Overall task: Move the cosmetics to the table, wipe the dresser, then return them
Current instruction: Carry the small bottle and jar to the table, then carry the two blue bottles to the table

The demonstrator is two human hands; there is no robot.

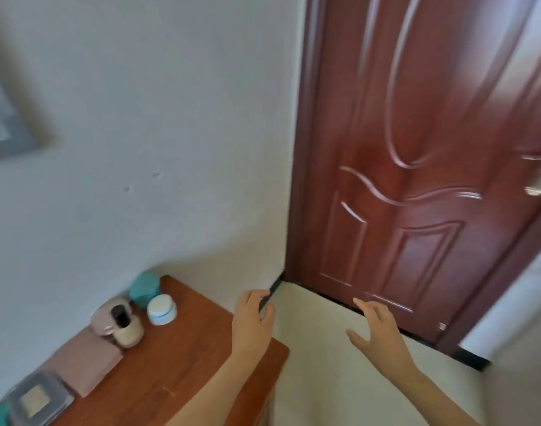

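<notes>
Both hands, the left hand [253, 318] and right hand [376, 325], are spread and hold nothing. The little jars, like the white round jar [162, 309], sit on the brown wooden desk [183, 364] at lower left. I think moving them comes first, so a hand must reach left and grab one.

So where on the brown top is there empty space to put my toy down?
The front and right part of the wooden top is bare, from the white jar out to the edge under the left hand. The wall side is crowded: teal jar, white jar, beige bottle with a black cap, pink box and clear case.
</notes>
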